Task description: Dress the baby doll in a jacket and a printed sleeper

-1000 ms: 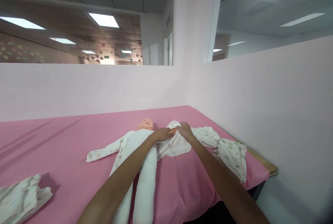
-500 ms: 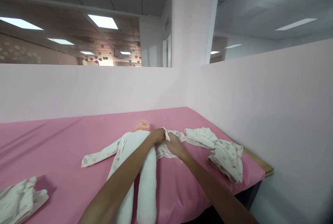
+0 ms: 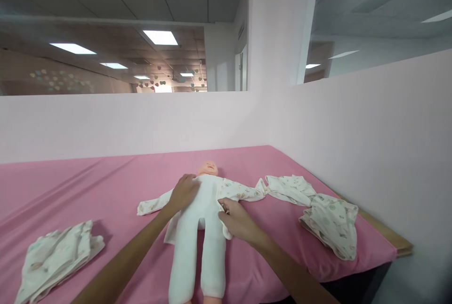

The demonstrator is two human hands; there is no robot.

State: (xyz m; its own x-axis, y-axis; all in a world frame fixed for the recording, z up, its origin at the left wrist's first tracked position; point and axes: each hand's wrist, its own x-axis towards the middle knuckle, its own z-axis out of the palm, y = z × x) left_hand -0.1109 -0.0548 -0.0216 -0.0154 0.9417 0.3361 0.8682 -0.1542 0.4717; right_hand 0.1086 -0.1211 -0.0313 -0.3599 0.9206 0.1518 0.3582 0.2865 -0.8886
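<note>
A baby doll (image 3: 209,168) in a white footless body suit lies on its back on the pink-covered table. A white printed baby shirt (image 3: 243,191) is on both of its arms, its front apart across the white torso. My left hand (image 3: 185,192) lies over the doll's chest and the sleeve side at left, fingers extended, fingertips partly hidden. At the doll's other side, my right hand (image 3: 237,219) is closed, pinching the shirt's front edge between thumb and fingers.
Folded printed clothes (image 3: 58,259) lie at the left front. More folded garments, a white one (image 3: 291,189) and a green-printed one (image 3: 334,224), lie near the right edge. A wooden board (image 3: 397,244) shows beside the pink wall (image 3: 370,153).
My left hand has moved left from the right-hand sleeve to the doll's chest. The sleeve now lies stretched out over the arm. My right hand has come down to the shirt's edge.
</note>
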